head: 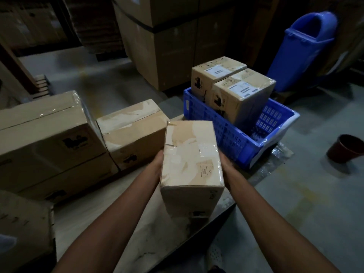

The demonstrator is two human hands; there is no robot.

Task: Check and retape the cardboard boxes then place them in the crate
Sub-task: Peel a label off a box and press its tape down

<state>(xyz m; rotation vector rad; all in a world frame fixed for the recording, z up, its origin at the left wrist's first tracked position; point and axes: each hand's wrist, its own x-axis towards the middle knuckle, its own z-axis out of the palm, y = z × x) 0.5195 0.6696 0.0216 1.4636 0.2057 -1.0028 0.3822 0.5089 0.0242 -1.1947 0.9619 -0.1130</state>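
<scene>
Here, the left grip and right grip grasp the box by its two long sides, fingertips hidden behind it. Whether its base rests on the desk or hangs just above cannot be told. Its top shows wrinkled tape and torn paper.

Risk 1: the hold appears to be side pressure alone, partly on glossy tape, so the box may slip and strike the desk.

Risk 2: tape left loose would go into the crate unrepaired.

Beyond, the crate already holds a tilted box touching a rear box; bare floor shows only at its right.

Risk 3: a careless set-down there may nudge the tilted box or wedge against it.
</scene>
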